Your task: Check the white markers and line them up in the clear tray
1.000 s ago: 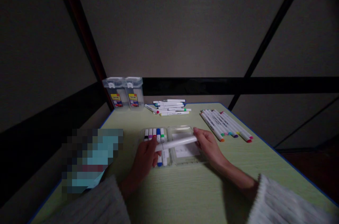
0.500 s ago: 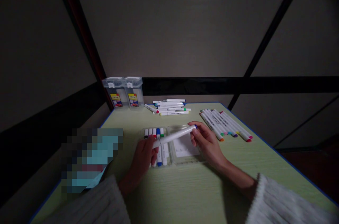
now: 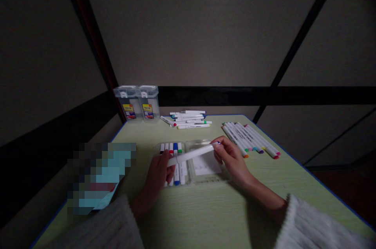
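Held marker: a white marker [image 3: 195, 153] is raised above the open case [image 3: 190, 177], running between the left hand [image 3: 158, 171] and the right hand [image 3: 230, 157], its right end slanted toward the far side and showing a bit of dark blue.
Left hand: clamped on the marker's left end, thumb and fingers closed round it, over the left half of the case.
Right hand: thumb and fingertips pinched together on the marker's blue end, above the right half of the case.
Case: clear plastic, lying open flat near the middle of the counter [image 3: 205, 217]; its left half holds a row of white markers [image 3: 182, 173] with black, red, blue and green showing at their far ends, its right half a white paper [image 3: 205, 165].
Far pile: loose white markers [image 3: 192, 117] lie heaped beyond the case, one at the left with a red end.
Right-hand row: more white markers [image 3: 243, 137] lie side by side, slanting, with orange, pink, purple, yellow and red near ends.
Tubs: two lidded clear containers [image 3: 149, 106] stand upright side by side at the far left.
Left edge: a pixelated light-blue object [image 3: 113, 172], details hidden.
Sleeves: light grey knit [image 3: 311, 223] on both arms.
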{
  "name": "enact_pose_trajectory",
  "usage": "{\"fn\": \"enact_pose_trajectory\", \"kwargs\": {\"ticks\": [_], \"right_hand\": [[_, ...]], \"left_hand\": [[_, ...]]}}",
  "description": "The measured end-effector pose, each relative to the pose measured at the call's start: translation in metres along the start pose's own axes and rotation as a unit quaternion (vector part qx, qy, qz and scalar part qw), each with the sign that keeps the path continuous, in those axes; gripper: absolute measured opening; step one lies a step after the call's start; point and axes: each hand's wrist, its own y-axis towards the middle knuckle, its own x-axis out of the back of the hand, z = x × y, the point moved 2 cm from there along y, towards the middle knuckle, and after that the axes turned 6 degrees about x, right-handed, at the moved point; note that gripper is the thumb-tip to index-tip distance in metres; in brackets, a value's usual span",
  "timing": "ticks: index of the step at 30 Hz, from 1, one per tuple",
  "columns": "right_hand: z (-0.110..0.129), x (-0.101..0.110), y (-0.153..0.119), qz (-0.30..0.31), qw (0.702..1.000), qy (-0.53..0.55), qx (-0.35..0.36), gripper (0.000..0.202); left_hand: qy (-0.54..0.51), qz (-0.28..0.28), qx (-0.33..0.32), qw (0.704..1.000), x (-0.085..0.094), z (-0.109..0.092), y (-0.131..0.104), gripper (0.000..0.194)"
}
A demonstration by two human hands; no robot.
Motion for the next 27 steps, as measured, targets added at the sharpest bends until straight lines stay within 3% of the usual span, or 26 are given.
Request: {"fn": "enact_pose_trajectory", "kwargs": {"ticks": [15, 27], "right_hand": [[-0.0014, 0.0011, -0.0005, 0.002, 0.997, -0.066, -0.034, 0.039], [-0.0063, -0.0004, -0.0019, -0.005, 0.995, -0.050, -0.085, 0.051]], "left_hand": [[0.015, 0.005, 0.000, 1.000, -0.0021, -0.0032, -0.0042, 0.045], [-0.020, 0.009, -0.004, 1.000, -0.0014, -0.0040, -0.0062, 0.043]]}}
